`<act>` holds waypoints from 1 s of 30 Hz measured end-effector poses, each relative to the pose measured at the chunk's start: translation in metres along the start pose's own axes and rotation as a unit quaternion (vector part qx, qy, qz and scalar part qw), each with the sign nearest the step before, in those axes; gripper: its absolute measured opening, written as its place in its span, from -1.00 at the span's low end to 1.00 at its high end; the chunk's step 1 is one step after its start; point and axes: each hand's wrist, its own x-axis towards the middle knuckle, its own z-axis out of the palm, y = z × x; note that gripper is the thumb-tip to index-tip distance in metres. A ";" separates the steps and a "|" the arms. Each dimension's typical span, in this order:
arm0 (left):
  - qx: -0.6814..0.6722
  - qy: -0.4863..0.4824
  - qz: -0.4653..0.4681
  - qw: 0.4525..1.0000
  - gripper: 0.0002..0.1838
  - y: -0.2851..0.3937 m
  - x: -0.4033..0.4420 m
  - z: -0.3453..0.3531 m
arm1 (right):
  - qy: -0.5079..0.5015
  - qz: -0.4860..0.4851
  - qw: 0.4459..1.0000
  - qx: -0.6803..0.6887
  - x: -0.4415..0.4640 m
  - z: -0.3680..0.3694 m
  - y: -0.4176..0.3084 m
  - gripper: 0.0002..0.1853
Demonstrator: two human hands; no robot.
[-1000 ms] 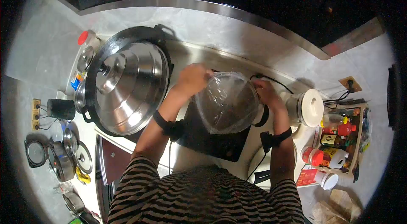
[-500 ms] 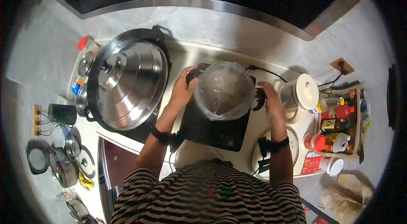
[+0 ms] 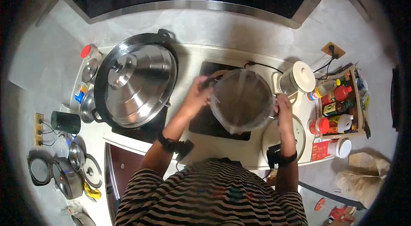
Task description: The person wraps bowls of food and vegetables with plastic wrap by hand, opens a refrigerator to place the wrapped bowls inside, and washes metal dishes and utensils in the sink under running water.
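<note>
A round pot (image 3: 242,99) covered with clear plastic film is held over the black induction cooktop (image 3: 201,121). My left hand (image 3: 198,94) is closed round the pot's dark handle on the left side. On the right side, my right hand (image 3: 283,105) grips the other handle, which is mostly hidden by the fingers. The film hangs a little below the rim on the near side. What lies inside the pot is too blurred to tell.
A large black wok (image 3: 100,93) with a domed steel lid (image 3: 143,84) stands at the left. At the right are a glass jug (image 3: 295,79), a glass lid (image 3: 269,134) and a wooden crate (image 3: 364,129) of bottles. A cable (image 3: 267,66) runs behind the cooktop.
Both hands have gone from the film's edge to the pot's handles. The pot has been lifted and moved right and toward me. The camera view has shifted.
</note>
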 end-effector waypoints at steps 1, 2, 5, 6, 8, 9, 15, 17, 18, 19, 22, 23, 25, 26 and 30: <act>0.016 -0.029 -0.009 0.999 -0.49 0.000 -0.009 0.001 | 0.009 0.006 1.000 0.021 -0.013 -0.004 -0.004 -0.79; 0.010 -0.046 0.008 0.999 -0.47 -0.007 -0.019 0.005 | 0.052 0.022 0.998 0.015 -0.028 -0.006 -0.011 -0.80; 0.021 -0.117 0.066 0.991 -0.45 -0.034 -0.046 0.012 | 0.095 0.056 0.994 -0.019 -0.073 -0.022 -0.023 -0.80; -0.001 -0.156 0.049 0.987 -0.44 -0.039 -0.056 0.013 | 0.111 0.052 0.992 -0.035 -0.085 -0.024 -0.025 -0.81; -0.057 -0.219 -0.027 0.974 -0.43 -0.050 -0.077 0.015 | 0.101 0.019 0.991 -0.088 -0.108 -0.036 -0.022 -0.81; -0.092 -0.245 -0.083 0.961 -0.43 -0.055 -0.089 0.016 | 0.127 0.006 0.987 -0.097 -0.119 -0.038 -0.017 -0.81; -0.113 -0.255 -0.095 0.955 -0.42 -0.067 -0.165 0.018 | 0.066 -0.002 0.992 -0.105 -0.173 -0.052 -0.005 -0.73; -0.116 -0.227 -0.063 0.965 -0.43 -0.083 -0.189 0.020 | 0.035 -0.003 0.994 -0.108 -0.186 -0.049 0.001 -0.74; -0.114 -0.201 -0.047 0.972 -0.43 -0.089 -0.204 0.017 | 0.035 0.007 0.993 -0.109 -0.190 -0.045 0.004 -0.74; -0.121 -0.174 -0.046 0.976 -0.43 -0.091 -0.220 0.015 | 0.009 0.000 0.994 -0.108 -0.191 -0.045 0.009 -0.75; -0.098 -0.081 -0.065 0.990 -0.43 -0.092 -0.266 -0.001 | -0.068 -0.017 0.993 -0.098 -0.198 -0.020 0.029 -0.73; -0.075 -0.066 -0.079 0.992 -0.42 -0.095 -0.279 -0.010 | -0.071 -0.033 0.991 -0.106 -0.203 -0.006 0.036 -0.71; -0.119 -0.002 -0.035 0.992 -0.45 -0.086 -0.314 -0.023 | -0.175 -0.053 0.972 -0.145 -0.192 0.002 0.051 -0.66; -0.119 0.037 -0.016 0.992 -0.47 -0.086 -0.330 -0.032 | -0.214 -0.028 0.968 -0.127 -0.201 0.024 0.042 -0.67; -0.108 0.194 0.025 0.975 -0.47 -0.093 -0.404 -0.078 | -0.324 -0.073 0.929 -0.161 -0.239 0.111 0.042 -0.69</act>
